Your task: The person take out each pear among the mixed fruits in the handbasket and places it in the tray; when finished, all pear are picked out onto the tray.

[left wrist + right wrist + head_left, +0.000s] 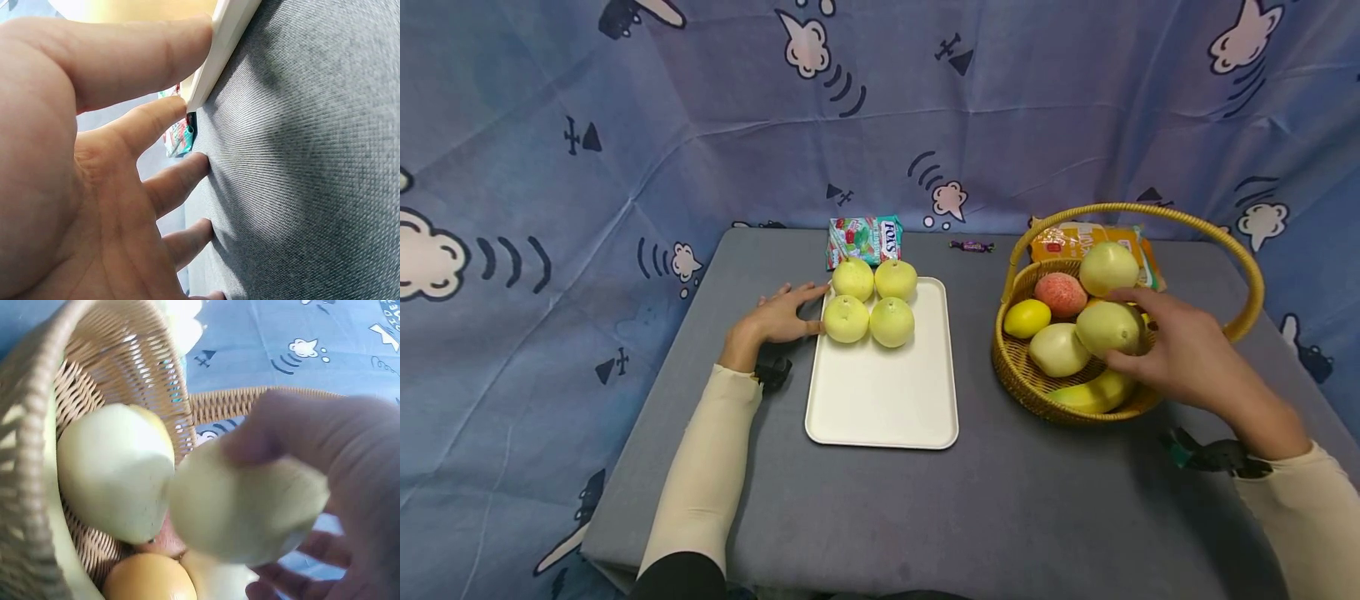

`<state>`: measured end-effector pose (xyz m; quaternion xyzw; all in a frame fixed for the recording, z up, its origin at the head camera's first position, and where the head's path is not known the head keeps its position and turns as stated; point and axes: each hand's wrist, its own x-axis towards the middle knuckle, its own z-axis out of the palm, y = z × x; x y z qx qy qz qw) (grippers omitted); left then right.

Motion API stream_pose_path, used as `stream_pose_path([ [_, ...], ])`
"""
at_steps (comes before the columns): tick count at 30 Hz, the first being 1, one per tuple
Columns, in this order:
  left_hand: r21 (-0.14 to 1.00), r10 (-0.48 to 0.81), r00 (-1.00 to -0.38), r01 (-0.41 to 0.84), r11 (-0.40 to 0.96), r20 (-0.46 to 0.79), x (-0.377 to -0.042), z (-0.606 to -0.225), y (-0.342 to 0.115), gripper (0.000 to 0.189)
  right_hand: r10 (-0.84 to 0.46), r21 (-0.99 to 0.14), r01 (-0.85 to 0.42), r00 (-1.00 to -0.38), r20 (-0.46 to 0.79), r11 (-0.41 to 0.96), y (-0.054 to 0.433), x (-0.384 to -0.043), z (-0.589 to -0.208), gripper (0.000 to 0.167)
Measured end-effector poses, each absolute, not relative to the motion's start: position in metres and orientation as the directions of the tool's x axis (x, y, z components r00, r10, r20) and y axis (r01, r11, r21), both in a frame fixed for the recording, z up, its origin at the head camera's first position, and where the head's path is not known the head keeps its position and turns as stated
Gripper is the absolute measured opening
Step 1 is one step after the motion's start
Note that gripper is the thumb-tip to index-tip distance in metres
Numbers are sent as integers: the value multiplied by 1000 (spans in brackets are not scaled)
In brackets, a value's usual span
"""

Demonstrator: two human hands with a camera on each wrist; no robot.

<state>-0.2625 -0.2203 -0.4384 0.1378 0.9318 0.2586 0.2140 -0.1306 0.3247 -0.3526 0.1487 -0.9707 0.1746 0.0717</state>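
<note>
My right hand (1202, 354) holds a pale green pear (1107, 327) over the wicker basket (1022, 387), thumb and fingers around it. The right wrist view shows this pear (244, 509) slightly blurred, beside another pale pear (115, 472) in the basket. My left hand (784, 317) has its fingers spread at the left edge of the white tray (887, 400). In the left wrist view the thumb and index fingertip touch the tray's rim (219, 53), and the other fingertips rest on the grey cloth. Several yellow-green pears (892, 322) sit grouped at the tray's far left.
In the basket lie a banana (1092, 395), a lemon (1027, 318), a reddish fruit (1061, 295) and more pears (1059, 350). Its tall handle (1138, 208) arches overhead. Behind stand an orange packet (1075, 242), a teal candy bag (865, 237) and a small purple sweet (972, 246).
</note>
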Motion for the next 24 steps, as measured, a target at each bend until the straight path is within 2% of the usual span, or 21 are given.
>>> stream_pose_path([
  [6, 543, 367, -872, 145, 827, -325, -263, -440, -221, 83, -272, -430, -379, -918, 290, 819, 315, -128, -352, 79],
  [16, 542, 372, -873, 156, 826, -316, -262, -440, -220, 82, -295, -705, -395, -917, 268, 589, 286, -131, -351, 79],
  [24, 545, 364, -872, 141, 827, -327, -262, -438, -220, 83, -358, -717, -454, -885, 297, 529, 264, -136, -343, 75],
])
